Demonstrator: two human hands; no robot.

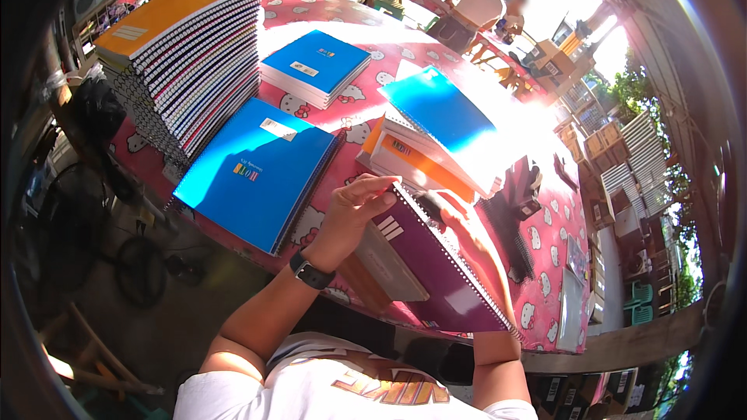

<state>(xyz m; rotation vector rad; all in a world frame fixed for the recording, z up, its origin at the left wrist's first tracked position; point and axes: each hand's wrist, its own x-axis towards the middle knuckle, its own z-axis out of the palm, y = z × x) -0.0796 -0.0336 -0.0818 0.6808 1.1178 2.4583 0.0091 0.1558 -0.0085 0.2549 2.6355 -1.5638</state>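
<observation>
A purple spiral notebook (436,272) is held up tilted in front of my chest, its white coil running down the right edge. My left hand (359,206) pinches its upper corner at the end of the coil; a black watch is on that wrist. Behind the coil edge is my right hand (459,222), fingers bent beside a small dark object (428,205) whose kind I cannot make out. The notebook hides part of the right hand and forearm. To the left lies a blue spiral notebook (253,175) on top of other notebooks.
A tall stack of spiral notebooks (194,70) stands at the left. Blue notebooks (319,62) lie farther back. Another blue notebook (440,105) rests on an orange-and-white box (420,159). A black object (513,225) sits right on the pink tablecloth (545,264). Beyond, people (475,8) are at another table.
</observation>
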